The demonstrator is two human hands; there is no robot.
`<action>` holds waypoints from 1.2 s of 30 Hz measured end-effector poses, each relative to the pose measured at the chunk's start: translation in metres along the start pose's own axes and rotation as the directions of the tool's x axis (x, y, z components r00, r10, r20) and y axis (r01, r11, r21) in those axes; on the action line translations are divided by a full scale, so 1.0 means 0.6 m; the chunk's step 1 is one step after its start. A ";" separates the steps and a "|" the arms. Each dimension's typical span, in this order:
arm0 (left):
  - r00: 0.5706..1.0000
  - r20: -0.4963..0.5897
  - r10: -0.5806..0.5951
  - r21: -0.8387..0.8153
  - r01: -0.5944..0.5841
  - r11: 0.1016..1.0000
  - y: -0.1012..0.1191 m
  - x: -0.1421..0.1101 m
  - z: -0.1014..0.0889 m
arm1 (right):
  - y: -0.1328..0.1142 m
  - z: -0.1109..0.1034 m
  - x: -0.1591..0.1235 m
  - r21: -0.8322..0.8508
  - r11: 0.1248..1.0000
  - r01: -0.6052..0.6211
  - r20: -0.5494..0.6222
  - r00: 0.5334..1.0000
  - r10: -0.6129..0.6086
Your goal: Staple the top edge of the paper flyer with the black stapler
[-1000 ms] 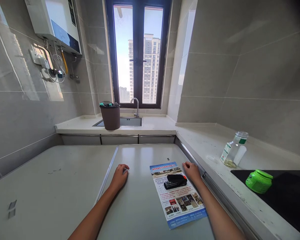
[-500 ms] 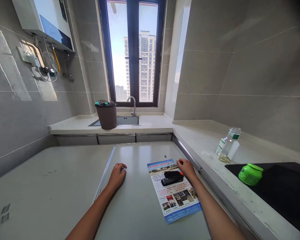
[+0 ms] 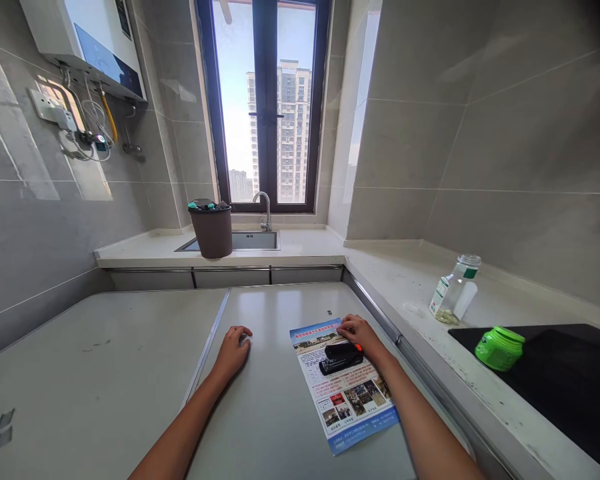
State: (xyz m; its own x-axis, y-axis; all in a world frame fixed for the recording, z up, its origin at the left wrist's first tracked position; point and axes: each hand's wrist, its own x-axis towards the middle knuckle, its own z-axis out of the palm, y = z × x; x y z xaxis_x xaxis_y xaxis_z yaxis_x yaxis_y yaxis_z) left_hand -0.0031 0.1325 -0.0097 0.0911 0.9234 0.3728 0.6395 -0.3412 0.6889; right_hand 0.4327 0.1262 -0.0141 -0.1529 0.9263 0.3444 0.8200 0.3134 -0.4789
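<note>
A printed leaflet (image 3: 347, 393) with blue bands lies on the grey-white panel surface in front of me. On its upper half rests a black stapler (image 3: 341, 360) with a red-orange mark at its right end. My right hand (image 3: 361, 335) is at the leaflet's top right corner, just behind the stapler, its fingers curled on the paper's edge; the fingertips are partly hidden. My left hand (image 3: 234, 348) rests on the panel left of the leaflet, holding nothing, with fingers loosely bent and the thumb apart.
On the right counter stand a clear glass jar (image 3: 456, 290) and a green jar (image 3: 500, 348), the latter on a black cooktop (image 3: 565, 380). A brown bin (image 3: 211, 233) stands by the sink (image 3: 255, 241) under the window. A water heater (image 3: 87, 47) hangs upper left.
My right hand has moved left over the leaflet's top corner. The leaflet, with the stapler on it, has shifted slightly left and toward me. My left hand stays where it was.
</note>
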 end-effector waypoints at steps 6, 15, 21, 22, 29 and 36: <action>1.000 -0.005 0.004 -0.014 -0.004 1.000 0.002 -0.001 0.000 | 0.012 -0.005 -0.006 -0.103 0.983 -0.154 -0.109 0.984 0.142; 1.000 -0.006 -0.008 -0.023 0.008 1.000 -0.004 -0.003 0.002 | -0.010 0.039 0.066 -0.160 0.987 0.006 0.020 1.000 -0.003; 0.994 -0.100 -0.048 -0.195 0.027 0.980 -0.007 0.006 -0.007 | -0.031 0.086 0.088 -0.215 0.976 0.015 0.203 0.979 0.030; 0.989 -0.132 -0.068 -0.222 0.037 0.974 -0.008 0.009 -0.012 | -0.043 0.096 0.091 -0.222 0.975 0.022 0.220 0.975 0.029; 0.922 -0.328 -0.206 -0.281 0.113 0.953 -0.033 0.021 -0.067 | -0.213 0.213 0.154 -0.160 0.970 0.184 0.369 0.922 -0.114; 0.873 -0.438 -0.216 -0.262 0.106 0.959 -0.037 0.024 -0.086 | -0.351 0.292 0.210 -0.017 0.954 0.300 0.441 0.859 -0.262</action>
State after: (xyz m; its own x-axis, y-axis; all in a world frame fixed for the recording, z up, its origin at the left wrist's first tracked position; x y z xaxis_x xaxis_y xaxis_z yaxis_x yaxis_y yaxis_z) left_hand -0.0550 0.1441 0.0124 -0.3926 0.8027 0.4488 0.4229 -0.2758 0.8632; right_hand 0.1438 0.2137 -0.0111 -0.5891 0.8054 0.0652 0.7457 0.5729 -0.3402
